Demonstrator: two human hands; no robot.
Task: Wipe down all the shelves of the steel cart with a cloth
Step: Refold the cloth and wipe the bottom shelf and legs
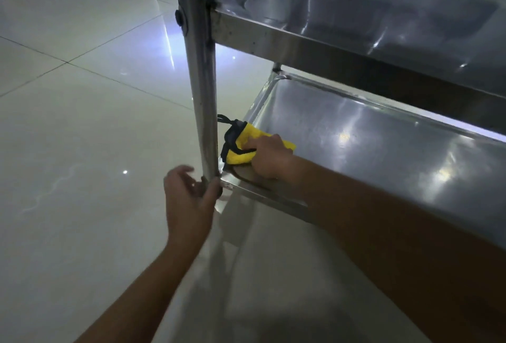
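Observation:
The steel cart has an upper shelf [369, 5] and a lower shelf [369, 151], joined by an upright steel post [198, 68]. A yellow cloth [241, 151] with a dark trim and loop lies in the lower shelf's near left corner. My right hand [269, 157] holds the cloth down on that corner, fingers curled over it. My left hand [189, 200] is at the foot of the post, thumb touching the post and fingers loosely spread beside it.
Glossy pale floor tiles [82, 151] surround the cart on the left and in front. The upper shelf's front rim [301, 46] overhangs the lower shelf. A black bolt cap [180, 17] sticks out of the post at the upper shelf's height.

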